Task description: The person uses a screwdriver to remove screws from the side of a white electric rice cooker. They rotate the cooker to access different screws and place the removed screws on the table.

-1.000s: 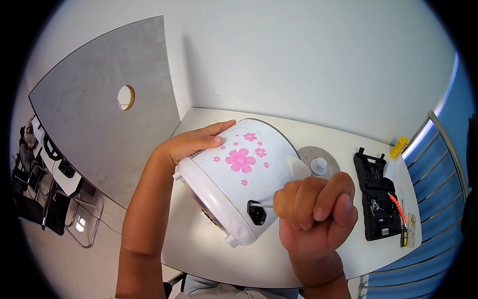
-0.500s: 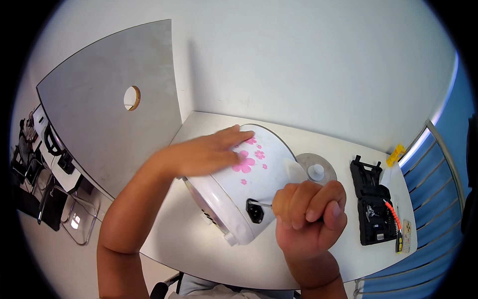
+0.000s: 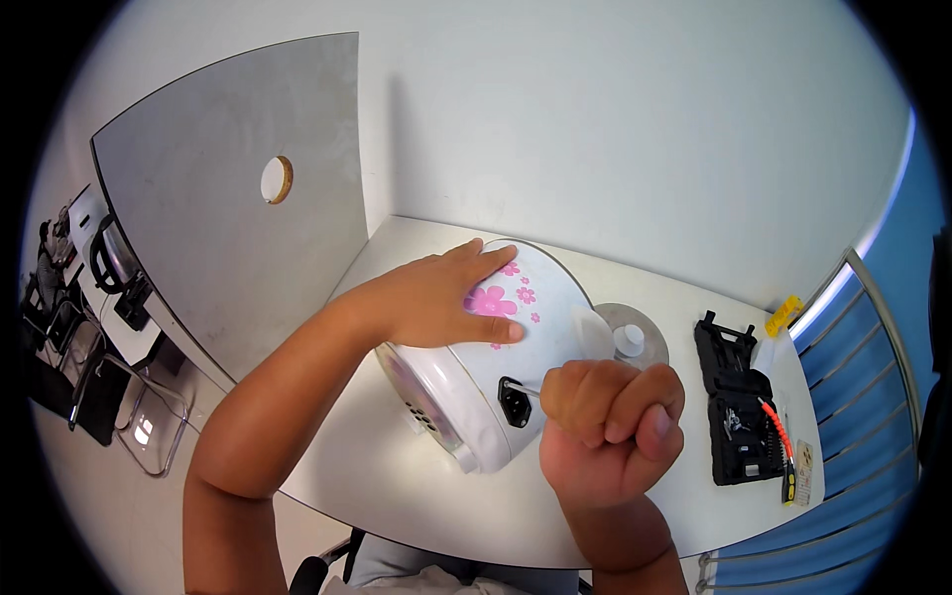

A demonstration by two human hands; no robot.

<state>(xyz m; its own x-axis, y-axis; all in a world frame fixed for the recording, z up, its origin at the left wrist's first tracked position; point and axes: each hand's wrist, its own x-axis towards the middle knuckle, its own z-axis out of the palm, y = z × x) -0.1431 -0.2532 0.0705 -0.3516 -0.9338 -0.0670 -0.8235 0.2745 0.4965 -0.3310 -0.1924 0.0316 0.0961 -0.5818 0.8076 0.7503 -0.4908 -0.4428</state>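
A white rice cooker [image 3: 560, 288] with pink flowers lies on its side on the table. My left hand [image 3: 421, 297] rests on its flowered wall, fingers stretched and thumb apart, steadying nothing else. My right hand [image 3: 613, 426] is closed in a fist around a screwdriver [image 3: 526, 390]. Only the thin metal shaft shows; the handle is hidden in my fingers. The shaft's tip meets the edge of the black power socket [image 3: 515, 405] on the cooker's side. Whether it sits in a screw is too small to tell.
A round lid [image 3: 652, 325] with a white knob lies behind my right hand. An opened black tool case [image 3: 734, 412] and an orange flexible shaft [image 3: 775, 424] are at the right. A grey panel [image 3: 198, 198] stands left; a metal rail [image 3: 883, 317] borders the right.
My left hand has settled on the cooker, its thumb now spread across the flowers. My right fist keeps its grip, with the shaft still at the socket. The whole view has shifted slightly.
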